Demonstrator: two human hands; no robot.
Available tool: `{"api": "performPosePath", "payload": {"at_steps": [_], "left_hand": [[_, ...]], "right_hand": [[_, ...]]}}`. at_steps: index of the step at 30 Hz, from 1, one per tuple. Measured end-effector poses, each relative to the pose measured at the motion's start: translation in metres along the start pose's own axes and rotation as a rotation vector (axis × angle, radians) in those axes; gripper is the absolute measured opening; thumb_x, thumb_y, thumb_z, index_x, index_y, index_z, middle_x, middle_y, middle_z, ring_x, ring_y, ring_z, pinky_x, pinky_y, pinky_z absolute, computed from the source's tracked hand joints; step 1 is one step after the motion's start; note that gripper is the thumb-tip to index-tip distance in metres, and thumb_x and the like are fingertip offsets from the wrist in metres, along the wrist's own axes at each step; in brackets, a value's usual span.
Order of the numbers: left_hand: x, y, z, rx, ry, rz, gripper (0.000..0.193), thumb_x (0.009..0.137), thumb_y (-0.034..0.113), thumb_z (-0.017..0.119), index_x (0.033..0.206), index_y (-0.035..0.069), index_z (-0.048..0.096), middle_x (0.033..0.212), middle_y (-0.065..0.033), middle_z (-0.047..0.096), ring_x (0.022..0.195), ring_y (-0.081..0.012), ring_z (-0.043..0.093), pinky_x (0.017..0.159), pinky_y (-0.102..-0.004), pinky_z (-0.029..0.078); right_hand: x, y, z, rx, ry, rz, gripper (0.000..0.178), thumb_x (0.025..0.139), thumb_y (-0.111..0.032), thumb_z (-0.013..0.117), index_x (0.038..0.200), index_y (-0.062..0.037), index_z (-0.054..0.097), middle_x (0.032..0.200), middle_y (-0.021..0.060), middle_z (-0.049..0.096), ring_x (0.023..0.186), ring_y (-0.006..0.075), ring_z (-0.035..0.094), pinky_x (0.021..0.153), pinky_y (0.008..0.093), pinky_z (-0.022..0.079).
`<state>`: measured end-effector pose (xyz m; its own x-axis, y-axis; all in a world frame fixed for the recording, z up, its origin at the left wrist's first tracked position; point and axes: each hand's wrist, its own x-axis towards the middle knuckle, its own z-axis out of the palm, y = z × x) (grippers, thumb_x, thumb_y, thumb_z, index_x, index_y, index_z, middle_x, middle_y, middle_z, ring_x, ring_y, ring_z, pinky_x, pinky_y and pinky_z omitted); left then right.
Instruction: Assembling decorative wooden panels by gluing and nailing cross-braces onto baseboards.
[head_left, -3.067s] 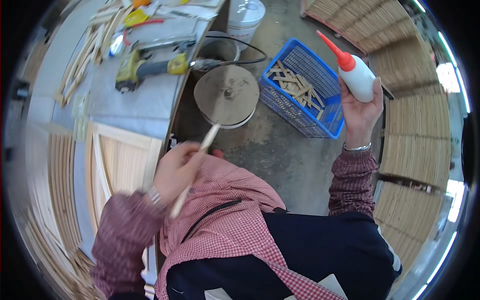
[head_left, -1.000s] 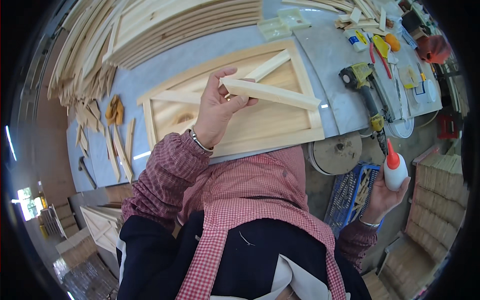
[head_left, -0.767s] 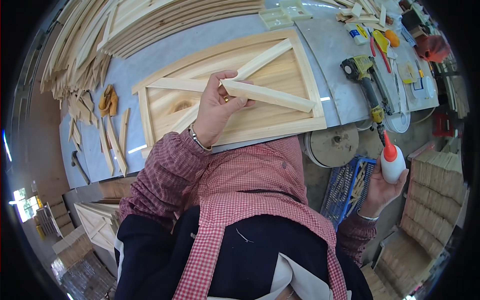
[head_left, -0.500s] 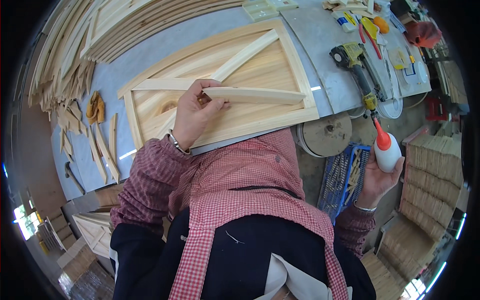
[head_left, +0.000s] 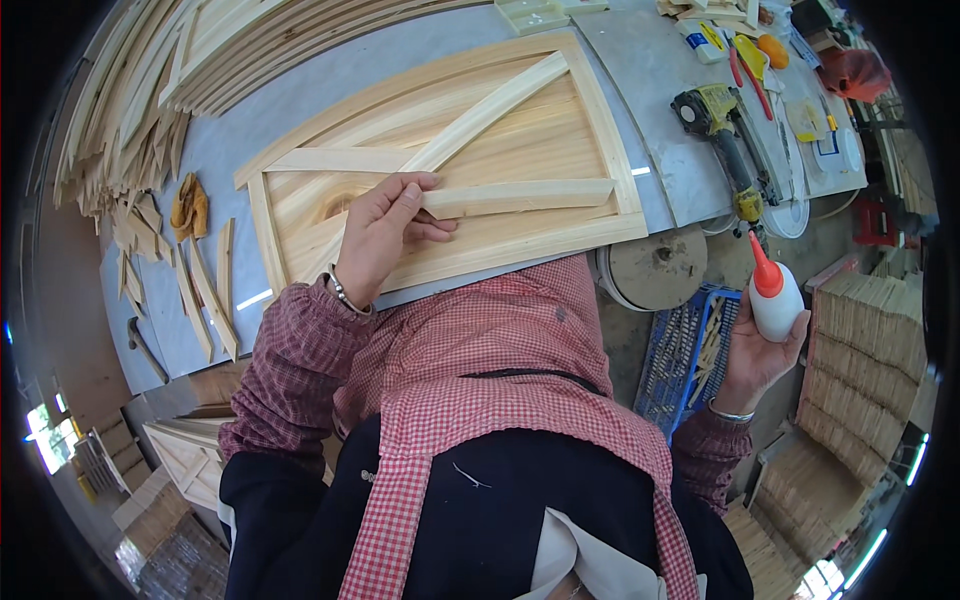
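- Your left grip (head_left: pixel 385 230): thumb and fingers pinched on the left end of a loose wooden strip (head_left: pixel 530 197); your right grip (head_left: pixel 760 355) is wrapped round a squeeze bottle (head_left: pixel 777 305).
- Desk (head_left: pixel 250 130) before you carries a framed panel (head_left: pixel 540 140), long side running left to right.
- Panel's long brace (head_left: pixel 500 107) rises from lower left to upper right; short brace (head_left: pixel 335 160) sits left of it, above your left grip.
- Strip: over the panel's lower right part. Long axis runs rightward from your left grip, gap to the near rail (head_left: pixel 540 248) narrowing; free end near the right rail (head_left: pixel 601 130). Flat contact: can't tell.
- Held end just beside the long brace; your fingers hide whether they touch.
- Nearer hand: left. Right is well apart, off the desk's right side.
- Bottle: white, red nozzle (head_left: pixel 768 275) up, tilted slightly left.
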<state>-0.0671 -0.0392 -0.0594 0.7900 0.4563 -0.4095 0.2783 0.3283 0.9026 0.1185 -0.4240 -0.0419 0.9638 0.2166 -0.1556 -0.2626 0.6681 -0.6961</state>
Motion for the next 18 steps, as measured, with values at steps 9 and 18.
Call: {"api": "performPosePath", "payload": {"at_steps": [9,18], "left_hand": [[0.004,0.013,-0.012,-0.165,-0.106,0.122,0.023,0.097,0.012,0.042,0.111,-0.002,0.054,0.096,-0.0096,0.06,0.086,-0.019,0.065,0.082,-0.0286,0.052],[0.041,0.013,0.013,0.298,-0.139,0.481,0.031,0.084,-0.008,0.05,0.114,0.0,0.052,0.113,-0.0071,0.053,0.109,-0.0169,0.053,0.098,-0.0317,0.044]], "right_hand": [[-0.001,-0.001,0.003,-0.017,0.062,-0.029,0.054,0.087,-0.034,0.06,0.123,0.0016,0.043,0.125,0.0214,0.05,0.114,0.0352,0.052,0.09,0.0481,0.05],[-0.004,0.0,0.001,-0.005,0.023,-0.029,0.051,0.089,-0.032,0.058,0.124,0.0016,0.044,0.125,0.0199,0.051,0.115,0.0338,0.052,0.093,0.0468,0.049]]}}
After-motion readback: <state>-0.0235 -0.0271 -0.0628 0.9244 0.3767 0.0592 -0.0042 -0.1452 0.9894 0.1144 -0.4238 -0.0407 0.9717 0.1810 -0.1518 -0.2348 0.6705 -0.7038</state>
